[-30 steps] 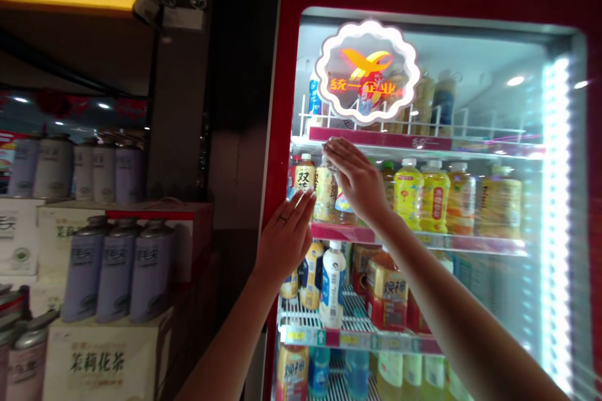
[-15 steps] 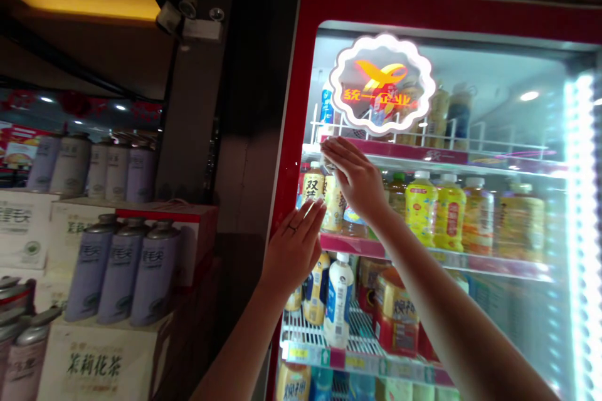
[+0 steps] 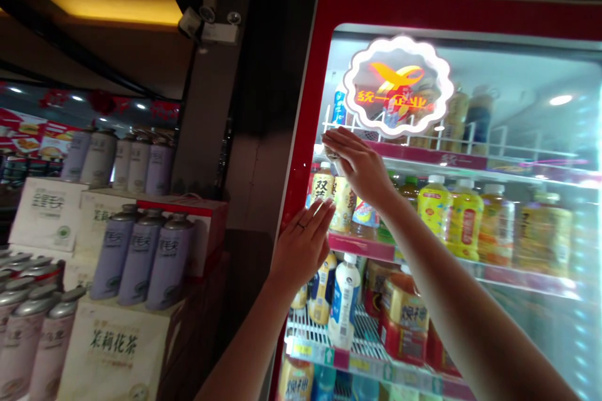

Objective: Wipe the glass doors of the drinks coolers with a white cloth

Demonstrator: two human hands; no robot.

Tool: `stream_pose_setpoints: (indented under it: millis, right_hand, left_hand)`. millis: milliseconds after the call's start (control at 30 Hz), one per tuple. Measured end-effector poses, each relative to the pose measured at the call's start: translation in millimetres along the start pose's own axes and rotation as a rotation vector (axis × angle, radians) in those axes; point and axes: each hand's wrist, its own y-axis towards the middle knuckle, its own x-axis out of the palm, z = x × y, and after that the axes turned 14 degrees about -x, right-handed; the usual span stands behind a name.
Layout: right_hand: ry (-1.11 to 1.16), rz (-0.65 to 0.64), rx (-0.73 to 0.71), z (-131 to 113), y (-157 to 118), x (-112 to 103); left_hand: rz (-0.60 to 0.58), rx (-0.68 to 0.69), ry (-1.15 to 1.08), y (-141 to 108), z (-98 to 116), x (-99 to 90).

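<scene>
A glass-door drinks fridge with a red frame [image 3: 301, 144] stands in front of me. My left hand [image 3: 305, 241], with a dark ring on one finger, lies at the left side of the door by the red frame, its fingers stretched out. Higher up, my right hand [image 3: 361, 166] reaches to the glass near the upper shelf with its fingers extended. A small brownish patch shows beneath its fingertips; I cannot tell whether it is a reflection. Behind the glass, near the hands, are a cream-coloured bottle [image 3: 322, 183] and a white-and-blue bottle [image 3: 344, 304].
A glowing scalloped sign [image 3: 399, 86] is on the upper glass. Yellow-labelled bottles [image 3: 433, 207] fill the middle shelf and red bottle packs [image 3: 403, 316] sit lower. At left, purple cans [image 3: 169, 263] stand on white cartons [image 3: 115, 351]. A dark pillar [image 3: 207, 113] rises between them and the fridge.
The view has turned slightly left, so the fridge and cartons appear further right. Both hands keep nearly the same place and pose against the door.
</scene>
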Motion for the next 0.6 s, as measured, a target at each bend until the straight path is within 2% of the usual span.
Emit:
stream_pose_setpoints:
  millis: [67,167,267,367,500,600]
  right_hand:
    - [0.018,-0.046,-0.024,-7.6,9.0,9.3]
    - [0.068,-0.122,-0.070,-22.5,6.9,15.1]
    - [0.100,-0.163,-0.102,-28.4,-4.3,9.5]
    - [0.095,-0.163,-0.092,-23.9,-6.7,4.7]
    - [0.063,-0.118,-0.068,-20.7,13.3,16.2]
    - [0.069,-0.133,-0.088,-27.4,26.7,30.1]
  left_hand:
    - [-0.008,0.005,-0.004,0.1,0.0,-0.1]
    - [-0.002,0.000,-0.016,0.9,0.0,0.8]
    - [-0.007,-0.005,-0.032,1.5,-0.8,1.5]
    - [-0.048,0.006,-0.038,-1.0,-3.1,-1.3]
    - [-0.104,0.003,-0.051,-13.7,-5.6,-9.2]
    - [-0.110,-0.070,-0.087,-27.1,-4.4,-12.8]
